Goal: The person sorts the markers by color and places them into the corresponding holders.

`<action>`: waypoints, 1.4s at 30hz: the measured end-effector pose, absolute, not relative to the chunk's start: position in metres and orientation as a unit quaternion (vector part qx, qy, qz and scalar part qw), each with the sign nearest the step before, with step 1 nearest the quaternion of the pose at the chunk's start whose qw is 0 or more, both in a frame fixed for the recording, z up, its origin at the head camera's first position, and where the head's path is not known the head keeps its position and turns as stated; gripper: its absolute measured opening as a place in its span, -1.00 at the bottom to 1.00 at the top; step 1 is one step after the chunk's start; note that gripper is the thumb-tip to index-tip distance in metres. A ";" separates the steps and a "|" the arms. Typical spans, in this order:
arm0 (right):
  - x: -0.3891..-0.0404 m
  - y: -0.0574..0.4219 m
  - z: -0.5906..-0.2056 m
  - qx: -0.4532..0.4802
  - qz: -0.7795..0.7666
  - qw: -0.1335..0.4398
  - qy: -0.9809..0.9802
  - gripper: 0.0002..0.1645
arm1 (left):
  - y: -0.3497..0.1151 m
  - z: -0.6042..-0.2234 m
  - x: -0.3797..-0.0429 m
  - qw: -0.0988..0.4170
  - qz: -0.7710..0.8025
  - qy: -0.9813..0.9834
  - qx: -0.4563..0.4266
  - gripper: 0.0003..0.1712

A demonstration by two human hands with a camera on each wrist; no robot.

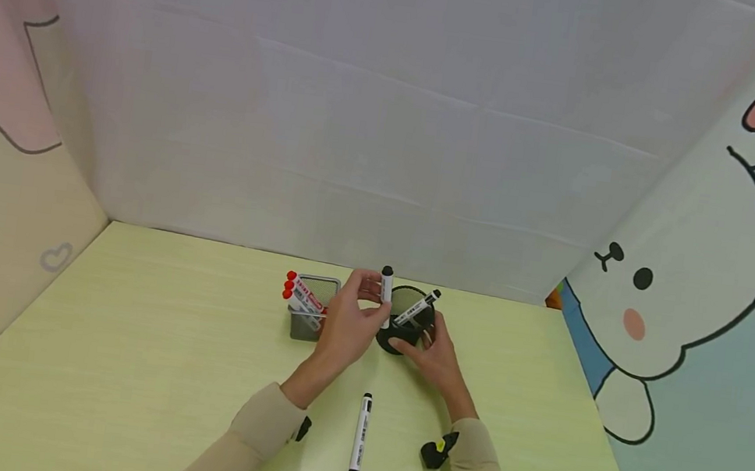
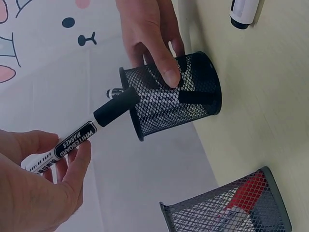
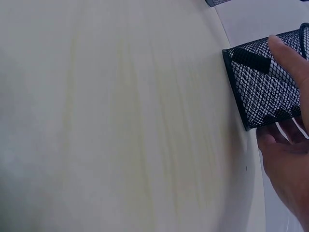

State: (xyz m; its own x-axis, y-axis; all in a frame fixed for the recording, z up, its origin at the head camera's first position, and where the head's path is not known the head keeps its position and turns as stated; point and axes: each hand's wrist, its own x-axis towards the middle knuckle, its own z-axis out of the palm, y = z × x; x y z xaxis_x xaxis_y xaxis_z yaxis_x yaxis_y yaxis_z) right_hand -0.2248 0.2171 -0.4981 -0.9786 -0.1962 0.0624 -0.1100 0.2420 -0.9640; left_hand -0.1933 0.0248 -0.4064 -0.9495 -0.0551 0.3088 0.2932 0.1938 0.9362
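My left hand [image 1: 346, 330] pinches a black-and-white whiteboard marker [image 2: 76, 139] between thumb and fingers. In the left wrist view, the marker's black end points at the mouth of a round black mesh pen holder [image 2: 157, 116] and overlaps its rim; whether they touch I cannot tell. My right hand [image 1: 438, 365] grips this holder from the side, the thumb across its front, as the right wrist view also shows. One black-capped marker [image 1: 415, 308] leans inside it, its top past the rim. Another black-and-white marker [image 1: 361, 434] lies on the table between my forearms.
Left of the round holder stands a rectangular mesh holder [image 1: 304, 330] with several red-capped markers [image 1: 300, 291] leaning in it. The pale table [image 1: 156, 365] meets a white backdrop [image 1: 360, 147] just behind both holders. Printed cartoon panels [image 1: 693, 369] stand at the sides.
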 end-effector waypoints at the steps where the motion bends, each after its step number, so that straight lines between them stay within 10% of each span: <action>1: -0.223 0.216 -0.495 -0.100 -0.605 0.036 0.789 -0.03 | 0.025 -0.406 -0.194 0.141 -0.631 -0.759 -0.081 -0.59; 42: -0.235 0.220 -0.523 -0.095 -0.601 0.017 0.794 0.00 | 0.063 -0.419 -0.233 0.122 -0.608 -0.779 -0.096 -0.60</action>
